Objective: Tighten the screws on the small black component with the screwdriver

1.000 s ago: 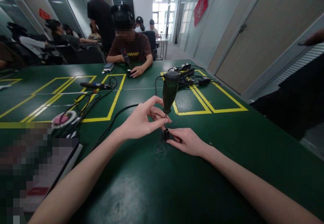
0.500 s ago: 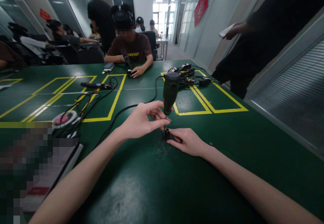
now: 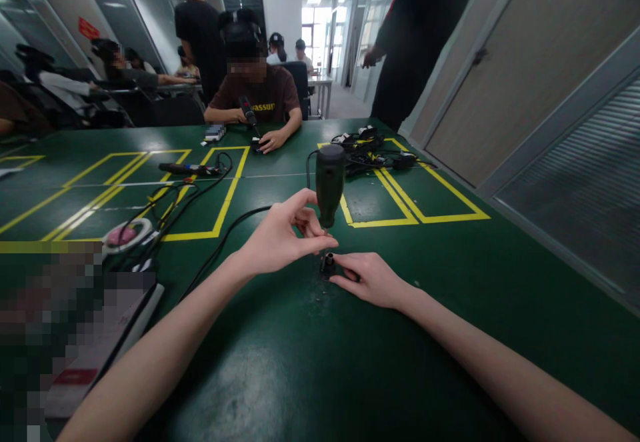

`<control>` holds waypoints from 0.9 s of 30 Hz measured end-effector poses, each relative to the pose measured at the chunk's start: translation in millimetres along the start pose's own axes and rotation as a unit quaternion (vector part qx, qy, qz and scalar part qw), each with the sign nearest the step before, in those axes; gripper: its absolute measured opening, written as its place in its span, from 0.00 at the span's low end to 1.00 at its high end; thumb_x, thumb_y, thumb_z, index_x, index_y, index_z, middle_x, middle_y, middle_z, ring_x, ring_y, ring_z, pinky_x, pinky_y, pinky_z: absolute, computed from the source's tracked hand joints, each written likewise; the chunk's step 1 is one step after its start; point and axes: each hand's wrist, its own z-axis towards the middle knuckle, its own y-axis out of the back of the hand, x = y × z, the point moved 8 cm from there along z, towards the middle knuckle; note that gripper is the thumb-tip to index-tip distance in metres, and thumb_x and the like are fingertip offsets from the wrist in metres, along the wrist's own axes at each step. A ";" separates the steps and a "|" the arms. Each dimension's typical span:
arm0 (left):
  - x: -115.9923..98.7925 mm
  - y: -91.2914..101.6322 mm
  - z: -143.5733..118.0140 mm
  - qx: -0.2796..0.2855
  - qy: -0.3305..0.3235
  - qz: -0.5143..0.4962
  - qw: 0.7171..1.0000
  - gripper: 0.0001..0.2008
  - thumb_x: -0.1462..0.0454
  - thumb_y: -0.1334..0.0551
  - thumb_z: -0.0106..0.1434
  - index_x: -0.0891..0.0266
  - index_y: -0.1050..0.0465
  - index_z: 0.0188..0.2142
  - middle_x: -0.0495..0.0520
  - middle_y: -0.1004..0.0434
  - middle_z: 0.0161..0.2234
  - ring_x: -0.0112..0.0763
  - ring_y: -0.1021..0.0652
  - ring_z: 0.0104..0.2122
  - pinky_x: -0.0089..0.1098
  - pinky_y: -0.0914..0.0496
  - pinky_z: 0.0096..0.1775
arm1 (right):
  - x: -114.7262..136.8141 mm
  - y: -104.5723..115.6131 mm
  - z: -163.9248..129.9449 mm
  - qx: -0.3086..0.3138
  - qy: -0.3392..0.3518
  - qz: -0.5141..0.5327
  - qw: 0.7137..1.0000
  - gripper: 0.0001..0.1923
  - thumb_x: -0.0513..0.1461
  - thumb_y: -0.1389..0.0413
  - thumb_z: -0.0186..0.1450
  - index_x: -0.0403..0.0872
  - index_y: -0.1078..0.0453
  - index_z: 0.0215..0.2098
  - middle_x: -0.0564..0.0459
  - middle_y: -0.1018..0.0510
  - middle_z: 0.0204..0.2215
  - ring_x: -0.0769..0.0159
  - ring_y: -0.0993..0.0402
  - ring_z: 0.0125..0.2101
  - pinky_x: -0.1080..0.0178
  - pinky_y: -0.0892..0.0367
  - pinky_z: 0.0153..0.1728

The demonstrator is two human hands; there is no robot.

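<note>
A dark green electric screwdriver stands upright over a small black part on the green table. My left hand pinches the screwdriver's lower tip between thumb and fingers, just above the part. My right hand lies on the table and holds the black part steady with its fingertips. The screwdriver's black cable runs off to the left.
A pink-and-white round thing and tangled cables lie at left, another screwdriver beyond. A seated person works across the table. A cable pile sits at far right. A person in black walks past on the right.
The screwdriver has straightened and shifted slightly left, with its bit now a little above the part. The person in black has walked from the right edge towards the far corridor.
</note>
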 end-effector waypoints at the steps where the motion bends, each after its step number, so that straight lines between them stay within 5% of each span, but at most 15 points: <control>1: -0.4 0.9 0.0 -0.005 -0.006 0.010 1.000 0.19 0.63 0.25 0.57 0.61 0.30 0.43 0.43 0.23 0.26 0.25 0.22 0.23 0.27 0.25 0.31 | -0.3 -0.1 -0.1 0.000 -0.001 0.000 1.000 0.13 0.45 0.46 0.75 0.44 0.26 0.45 0.56 0.27 0.23 0.68 0.34 0.22 0.66 0.44 0.27; 13: -8.1 -2.7 -0.9 0.032 -0.017 0.013 0.999 0.17 0.65 0.31 0.62 0.65 0.26 0.50 0.54 0.15 0.37 0.26 0.20 0.25 0.29 0.23 0.34 | -1.0 -1.7 -0.4 0.004 -0.004 0.007 1.000 0.10 0.43 0.45 0.74 0.44 0.26 0.43 0.57 0.28 0.23 0.68 0.33 0.23 0.66 0.44 0.28; 27: -0.1 -1.8 -1.1 0.025 0.024 -0.021 0.999 0.17 0.62 0.29 0.62 0.64 0.30 0.47 0.53 0.14 0.34 0.32 0.15 0.29 0.32 0.20 0.37 | -0.8 -1.8 0.6 0.001 0.001 0.006 1.000 0.09 0.43 0.44 0.74 0.45 0.27 0.42 0.58 0.29 0.23 0.68 0.34 0.23 0.66 0.45 0.27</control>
